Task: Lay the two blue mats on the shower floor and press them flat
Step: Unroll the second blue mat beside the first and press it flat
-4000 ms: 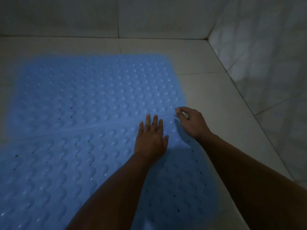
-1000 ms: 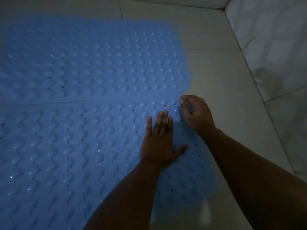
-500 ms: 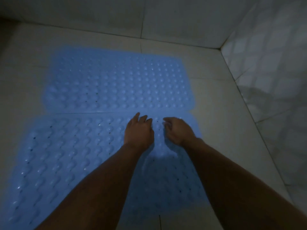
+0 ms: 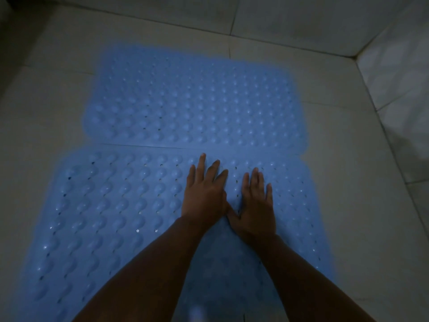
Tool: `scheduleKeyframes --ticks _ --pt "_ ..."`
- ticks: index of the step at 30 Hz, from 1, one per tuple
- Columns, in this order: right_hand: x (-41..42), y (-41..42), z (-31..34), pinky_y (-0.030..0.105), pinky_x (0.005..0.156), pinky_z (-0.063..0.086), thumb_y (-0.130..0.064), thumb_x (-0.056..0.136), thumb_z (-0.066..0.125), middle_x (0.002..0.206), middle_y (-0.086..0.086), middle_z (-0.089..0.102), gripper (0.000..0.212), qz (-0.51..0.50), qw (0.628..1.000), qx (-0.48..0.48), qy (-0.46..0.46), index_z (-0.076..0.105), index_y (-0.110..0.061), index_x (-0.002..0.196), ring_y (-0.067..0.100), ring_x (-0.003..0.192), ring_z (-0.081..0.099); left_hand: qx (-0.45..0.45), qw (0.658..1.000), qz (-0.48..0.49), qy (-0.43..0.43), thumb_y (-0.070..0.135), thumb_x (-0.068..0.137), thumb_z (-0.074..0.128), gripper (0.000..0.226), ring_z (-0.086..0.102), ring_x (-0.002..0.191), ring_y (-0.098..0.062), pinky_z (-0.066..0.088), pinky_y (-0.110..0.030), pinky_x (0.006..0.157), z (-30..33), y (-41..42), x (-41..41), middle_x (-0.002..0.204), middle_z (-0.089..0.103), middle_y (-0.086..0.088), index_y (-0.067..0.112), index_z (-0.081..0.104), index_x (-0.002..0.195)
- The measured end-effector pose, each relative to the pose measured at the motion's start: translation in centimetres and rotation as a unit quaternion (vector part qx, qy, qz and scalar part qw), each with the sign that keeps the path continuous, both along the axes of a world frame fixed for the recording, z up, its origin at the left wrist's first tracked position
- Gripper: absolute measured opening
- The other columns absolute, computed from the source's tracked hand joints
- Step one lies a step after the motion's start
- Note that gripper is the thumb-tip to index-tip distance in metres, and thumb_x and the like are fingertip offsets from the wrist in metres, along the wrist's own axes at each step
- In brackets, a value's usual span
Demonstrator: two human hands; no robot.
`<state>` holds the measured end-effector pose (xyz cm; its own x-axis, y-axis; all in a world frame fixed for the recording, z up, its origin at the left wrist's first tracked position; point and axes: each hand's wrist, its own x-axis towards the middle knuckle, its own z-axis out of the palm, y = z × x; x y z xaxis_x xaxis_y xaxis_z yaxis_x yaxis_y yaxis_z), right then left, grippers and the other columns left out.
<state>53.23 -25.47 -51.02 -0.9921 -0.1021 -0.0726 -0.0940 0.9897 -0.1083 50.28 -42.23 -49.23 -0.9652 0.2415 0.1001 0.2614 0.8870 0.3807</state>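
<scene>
Two blue bumpy mats lie side by side on the pale tiled shower floor (image 4: 348,182). The far mat (image 4: 195,103) lies flat, and its near edge meets the far edge of the near mat (image 4: 111,205) along a thin seam. My left hand (image 4: 204,189) rests palm down on the near mat just below that seam, fingers spread. Beside it, my right hand (image 4: 255,203) also lies flat on the near mat, fingers apart, the two thumbs almost touching. Neither hand holds anything. My forearms hide part of the near mat.
Tiled walls rise at the back (image 4: 278,17) and on the right (image 4: 399,94), meeting in a corner at the upper right. Bare floor tiles border the mats on the left, right and far side. The light is dim.
Over the last second both hands left the near mat's right corner and moved left toward its middle. The right hand's curled fingers have flattened. The view pulled back to show both mats.
</scene>
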Motion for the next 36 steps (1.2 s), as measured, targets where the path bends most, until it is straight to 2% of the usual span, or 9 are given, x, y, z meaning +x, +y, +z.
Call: scheduleKeyframes --ticks 3,6,10,12,18,25,32,34,36 --pt "-0.4 0.1 0.3 0.050 0.127 0.001 -0.082 0.089 0.016 0.170 0.010 -0.004 0.103 0.002 0.999 -0.023 -0.047 0.005 -0.010 0.162 0.024 0.158 -0.006 -0.015 1.000 0.000 -0.006 0.029 0.083 0.037 0.062 0.014 0.155 -0.043 0.024 -0.064 0.120 -0.1 -0.4 -0.4 0.156 0.044 -0.013 0.013 0.058 0.140" --pt "-1.5 0.9 1.7 0.045 0.128 0.003 -0.081 0.089 0.018 0.171 0.005 0.000 0.099 0.001 0.992 -0.054 -0.110 0.010 -0.015 0.162 0.020 0.158 -0.001 -0.041 0.999 0.000 -0.025 0.027 0.089 0.047 0.058 0.006 0.156 -0.041 0.019 -0.062 0.122 0.3 -0.6 -0.7 0.160 0.038 -0.012 0.014 0.053 0.145" --pt "-5.5 2.5 5.7 0.035 0.111 0.043 -0.064 0.089 0.038 0.146 0.000 0.058 0.068 -0.052 0.987 -0.115 -0.099 0.059 -0.023 0.140 0.021 0.134 0.055 -0.041 0.998 -0.020 -0.044 0.028 0.090 0.045 0.058 0.010 0.156 -0.042 0.019 -0.064 0.121 0.4 1.0 -0.9 0.160 0.039 -0.013 0.014 0.053 0.145" --pt "-6.9 3.1 7.1 0.035 0.101 0.050 -0.053 0.092 0.041 0.128 0.003 0.070 0.055 -0.037 0.988 -0.140 -0.055 0.068 -0.021 0.127 0.026 0.120 0.064 -0.048 0.997 -0.055 -0.035 0.032 0.090 0.041 0.059 0.016 0.154 -0.043 0.021 -0.066 0.120 -0.1 2.5 -0.6 0.159 0.041 -0.014 0.013 0.055 0.144" --pt "-9.4 4.3 6.6 0.039 0.097 0.053 -0.040 0.095 0.053 0.116 0.001 0.073 0.033 -0.035 0.983 -0.178 0.040 0.072 -0.021 0.115 0.026 0.115 0.063 -0.113 0.987 -0.088 -0.076 0.070 0.097 0.022 0.088 -0.013 0.156 -0.037 -0.001 -0.062 0.123 -1.8 4.8 0.7 0.170 -0.001 -0.015 0.011 0.014 0.162" --pt "-10.1 5.0 3.7 0.031 0.096 0.048 -0.034 0.096 0.055 0.113 -0.001 0.072 0.027 -0.025 0.969 -0.219 0.108 0.073 -0.018 0.109 0.024 0.112 0.063 -0.085 0.992 -0.078 -0.049 0.072 0.097 0.024 0.088 -0.011 0.157 -0.033 0.003 -0.060 0.124 -2.2 4.8 0.9 0.171 -0.001 -0.012 0.013 0.016 0.162" --pt "-9.2 3.6 6.2 0.036 0.090 0.052 -0.033 0.097 0.054 0.108 0.003 0.071 0.026 -0.010 0.976 -0.203 0.077 0.072 -0.017 0.105 0.026 0.104 0.064 -0.095 0.960 -0.126 -0.229 0.080 0.090 0.032 0.103 -0.027 0.152 -0.034 -0.020 -0.059 0.120 0.2 4.2 -1.1 0.168 -0.023 -0.011 0.015 -0.002 0.163" --pt "-9.0 2.2 8.0 0.038 0.088 0.053 -0.035 0.095 0.053 0.105 0.004 0.071 0.026 -0.006 0.982 -0.184 0.049 0.073 -0.019 0.101 0.027 0.101 0.065 -0.059 0.952 -0.129 -0.271 0.065 0.099 0.037 0.084 -0.013 0.156 -0.032 -0.011 -0.054 0.123 2.0 3.5 -2.3 0.171 -0.009 -0.011 0.015 0.012 0.162" --pt "-9.1 0.6 9.4 0.039 0.087 0.053 -0.036 0.091 0.054 0.105 0.004 0.071 0.025 -0.016 0.984 -0.176 0.009 0.073 -0.022 0.099 0.028 0.100 0.065 0.004 0.969 -0.130 -0.209 0.043 0.102 0.043 0.058 0.024 0.153 -0.034 0.022 -0.049 0.121 3.4 1.8 -2.5 0.161 0.036 -0.013 0.014 0.043 0.151"
